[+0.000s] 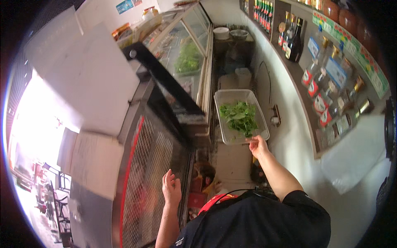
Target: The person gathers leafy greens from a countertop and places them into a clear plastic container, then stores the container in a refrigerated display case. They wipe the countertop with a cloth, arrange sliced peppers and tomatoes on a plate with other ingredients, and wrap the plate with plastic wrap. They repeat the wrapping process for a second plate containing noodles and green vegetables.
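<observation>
My right hand (258,147) grips the near rim of a clear plastic tub (226,139), close to its right corner. Loose leafy greens (240,117) lie inside the tub. Whether anything beneath supports the tub is hidden. My left hand (171,188) is raised and holds nothing, its fingers slightly bent and the thumb apart. It is in front of a dark-framed cabinet with a mesh-patterned panel (145,173), and I cannot tell whether it touches it.
A glass display case (189,59) with more greens (188,57) runs along the left. Several bottles (319,102) line the wall shelf (305,124) on the right. At the aisle's far end, white plates (221,33) and a bowl (238,33) sit on a surface. A black bar (167,77) juts out at left.
</observation>
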{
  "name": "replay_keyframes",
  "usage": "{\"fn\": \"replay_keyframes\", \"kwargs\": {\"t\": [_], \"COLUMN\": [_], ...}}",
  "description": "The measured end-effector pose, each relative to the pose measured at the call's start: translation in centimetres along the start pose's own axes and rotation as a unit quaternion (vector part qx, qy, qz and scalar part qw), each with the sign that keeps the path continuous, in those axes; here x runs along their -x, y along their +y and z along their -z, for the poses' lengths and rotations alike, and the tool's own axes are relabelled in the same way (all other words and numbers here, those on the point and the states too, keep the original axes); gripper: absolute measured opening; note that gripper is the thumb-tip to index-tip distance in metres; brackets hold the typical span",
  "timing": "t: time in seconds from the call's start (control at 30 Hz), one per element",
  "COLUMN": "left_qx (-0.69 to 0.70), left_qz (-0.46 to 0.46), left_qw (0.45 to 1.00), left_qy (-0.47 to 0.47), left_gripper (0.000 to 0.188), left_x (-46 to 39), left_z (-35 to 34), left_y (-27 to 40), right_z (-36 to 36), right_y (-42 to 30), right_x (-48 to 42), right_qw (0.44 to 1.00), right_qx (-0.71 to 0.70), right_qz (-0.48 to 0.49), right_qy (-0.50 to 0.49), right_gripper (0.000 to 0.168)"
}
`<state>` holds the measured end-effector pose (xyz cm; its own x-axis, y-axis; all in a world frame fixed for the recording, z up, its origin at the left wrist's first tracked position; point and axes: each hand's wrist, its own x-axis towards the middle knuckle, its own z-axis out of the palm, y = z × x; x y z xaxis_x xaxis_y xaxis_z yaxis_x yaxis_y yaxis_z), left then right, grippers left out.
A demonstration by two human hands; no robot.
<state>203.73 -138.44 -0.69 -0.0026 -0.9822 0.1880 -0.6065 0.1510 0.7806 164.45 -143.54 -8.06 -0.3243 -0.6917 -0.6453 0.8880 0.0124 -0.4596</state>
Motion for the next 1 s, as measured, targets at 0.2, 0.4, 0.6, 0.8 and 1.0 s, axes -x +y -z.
{"fn": "replay_keyframes", "kwargs": {"t": [0.2, 0.4, 0.6, 0.8, 1.0], "left_qx": [0.013, -0.01, -0.075, -0.077, -0.074], "left_qz": [-0.179, -0.224, -0.138, -0.055, -0.055], "left_qw": [0.983, 0.975, 0.974, 0.959, 0.93], "left_qy": [-0.045, -0.004, 0.162, 0.269, 0.357], "left_gripper": [0.048, 0.051, 0.061, 0.068, 0.066], "left_x": [-14.4, -26.4, -34.9, -37.5, -39.4], "left_z": [-4.7, -9.0, -13.9, -15.6, -17.0], "left_y": [10.3, 16.5, 17.1, 17.4, 17.7], "right_z": [-6.4, -13.0, -20.0, -24.1, -26.7], "right_y": [-4.7, -7.8, -12.2, -15.6, -17.7], "right_x": [-4.6, -11.9, -22.0, -28.0, -31.5], "right_qw": [0.996, 0.998, 0.98, 0.975, 0.969], "right_qx": [0.026, -0.029, 0.055, 0.1, 0.142], "right_qz": [0.053, 0.04, 0.039, 0.006, -0.016], "right_qy": [-0.063, -0.029, -0.187, -0.196, -0.202], "right_gripper": [0.008, 0.006, 0.007, 0.016, 0.019]}}
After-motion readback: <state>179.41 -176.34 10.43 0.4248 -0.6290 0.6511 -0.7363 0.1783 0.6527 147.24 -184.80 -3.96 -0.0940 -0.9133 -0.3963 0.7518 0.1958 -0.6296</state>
